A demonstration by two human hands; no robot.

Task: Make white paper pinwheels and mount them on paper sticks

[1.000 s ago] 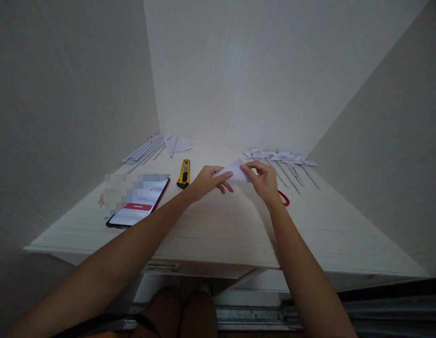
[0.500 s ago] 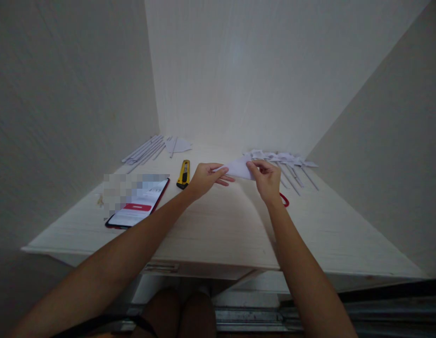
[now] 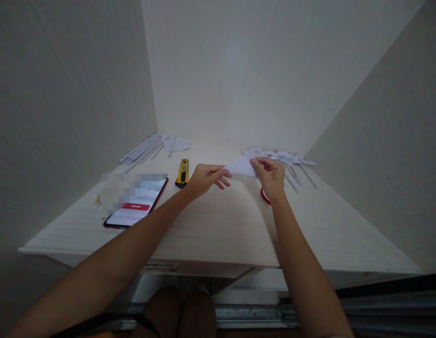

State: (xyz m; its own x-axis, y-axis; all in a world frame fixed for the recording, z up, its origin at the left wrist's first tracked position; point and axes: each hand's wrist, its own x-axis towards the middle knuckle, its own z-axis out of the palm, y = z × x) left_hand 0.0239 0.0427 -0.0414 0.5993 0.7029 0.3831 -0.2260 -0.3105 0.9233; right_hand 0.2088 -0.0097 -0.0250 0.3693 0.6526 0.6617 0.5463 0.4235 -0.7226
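Observation:
A small folded piece of white paper [image 3: 240, 166] is held just above the pale wooden desk [image 3: 210, 220], between both my hands. My left hand [image 3: 203, 178] pinches its left corner with thumb and forefinger. My right hand [image 3: 272, 176] grips its right end from above. Under my right wrist lies a red-handled object [image 3: 264, 197], mostly hidden.
A yellow utility knife [image 3: 182, 172] lies left of my left hand. A phone [image 3: 138, 206] with a red case rests at the desk's left. Several rolled paper sticks [image 3: 143, 149] lie at the back left, and several small paper pieces on sticks [image 3: 284, 162] at the back right.
Both hands have shifted slightly right and away with the paper, which is now pulled flatter between them. The view has tilted a little.

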